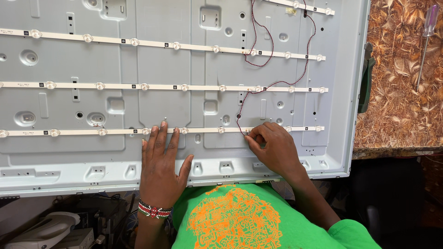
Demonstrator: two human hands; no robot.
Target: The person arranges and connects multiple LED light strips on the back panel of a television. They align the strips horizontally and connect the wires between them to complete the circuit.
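Note:
A large grey metal back panel (pixel 115 157) lies flat, carrying several white light strips with small round lenses. My left hand (pixel 161 161) rests flat on the panel, fingers spread, fingertips touching the nearest strip (pixel 83 132); a beaded bracelet is on that wrist. My right hand (pixel 273 145) is curled, its fingertips pinching the end of a thin dark red wire (pixel 240 115) at the nearest strip. That wire runs up across the middle strip (pixel 203 87) and loops toward the panel's top right.
To the right of the panel is a brown leaf-patterned surface (pixel 401 101) with a clear-handled screwdriver (pixel 427 37) lying on it. A dark green part (pixel 366 78) sits at the panel's right edge. Pale plastic equipment (pixel 46 230) lies below left.

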